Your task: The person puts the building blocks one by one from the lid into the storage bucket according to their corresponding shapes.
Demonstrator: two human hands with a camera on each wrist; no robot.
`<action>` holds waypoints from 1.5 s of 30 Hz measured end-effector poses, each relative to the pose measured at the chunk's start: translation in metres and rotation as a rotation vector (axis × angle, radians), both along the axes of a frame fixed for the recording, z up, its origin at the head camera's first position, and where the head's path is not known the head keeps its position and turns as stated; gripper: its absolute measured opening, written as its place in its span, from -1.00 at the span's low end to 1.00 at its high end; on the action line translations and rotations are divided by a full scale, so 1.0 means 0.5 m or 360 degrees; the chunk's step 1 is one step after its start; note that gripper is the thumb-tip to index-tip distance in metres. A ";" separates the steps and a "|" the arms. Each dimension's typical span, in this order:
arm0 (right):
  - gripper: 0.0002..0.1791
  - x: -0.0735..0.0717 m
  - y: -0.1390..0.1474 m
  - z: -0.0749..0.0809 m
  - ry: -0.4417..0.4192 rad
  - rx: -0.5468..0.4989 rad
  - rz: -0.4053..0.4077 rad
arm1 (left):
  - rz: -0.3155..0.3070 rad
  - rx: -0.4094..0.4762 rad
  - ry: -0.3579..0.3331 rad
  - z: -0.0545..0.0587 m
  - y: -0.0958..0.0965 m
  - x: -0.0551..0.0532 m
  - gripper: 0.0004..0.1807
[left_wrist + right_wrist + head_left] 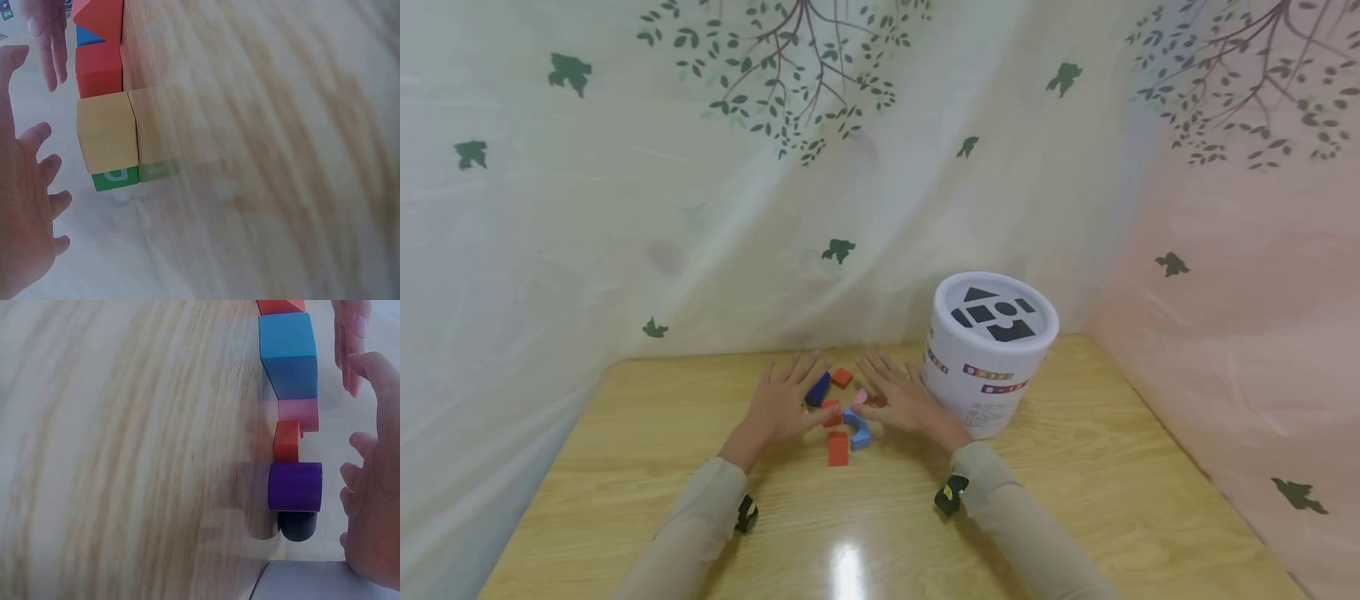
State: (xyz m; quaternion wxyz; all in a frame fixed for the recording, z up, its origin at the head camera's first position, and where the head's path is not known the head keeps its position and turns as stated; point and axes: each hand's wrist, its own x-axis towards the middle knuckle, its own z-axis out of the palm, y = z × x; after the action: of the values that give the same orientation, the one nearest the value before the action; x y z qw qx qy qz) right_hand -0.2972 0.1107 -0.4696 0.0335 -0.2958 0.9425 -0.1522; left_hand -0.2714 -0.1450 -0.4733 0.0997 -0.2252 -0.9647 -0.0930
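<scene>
Looks like a 2-handed step over the coloured blocks (831, 417), so best to work the left hand (782, 402) and right hand (901, 398) as a pair: stay low, match pace on both sides, and push against the lower faces rather than the tops, to avoid tipping upright pieces. Both hands spread and empty, thumbs pointing inward. Mind the white tub (985, 367), just beside the right wrist and probably easy to nudge.

As for the blocks: in a loose group on the wooden surface (1112, 467), between and partly under the hands. Nearest the body, a plain red block (838, 448); just beside, a curved blue piece (861, 434); farther off, a navy piece (817, 390) and an orange-red block (842, 378). Close up, a smooth tan block (107, 132) near green with a pale mark, and a glossy purple piece (295, 487). Cannot tell every shape behind the fingers.
</scene>
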 end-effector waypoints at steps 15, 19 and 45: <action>-0.06 0.000 -0.001 -0.001 -0.0011 -0.0010 0.0002 | 0.0010 -0.0013 -0.0008 -0.002 -0.004 0.001 -0.07; -0.06 -0.001 -0.003 0.001 0.0004 -0.0001 0.0007 | 0.0010 -0.0022 -0.0012 -0.002 -0.004 0.001 -0.07; -0.08 0.062 0.094 0.323 0.0438 -0.0201 0.0078 | -0.0056 0.0035 -0.0046 -0.002 0.017 0.023 -0.10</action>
State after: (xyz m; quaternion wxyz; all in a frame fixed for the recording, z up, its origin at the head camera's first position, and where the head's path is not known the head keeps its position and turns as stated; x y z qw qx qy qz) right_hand -0.2661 0.1578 -0.3082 -0.1109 -0.3382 0.9192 -0.1683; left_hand -0.2599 -0.1363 -0.4744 0.0866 -0.2396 -0.9609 -0.1087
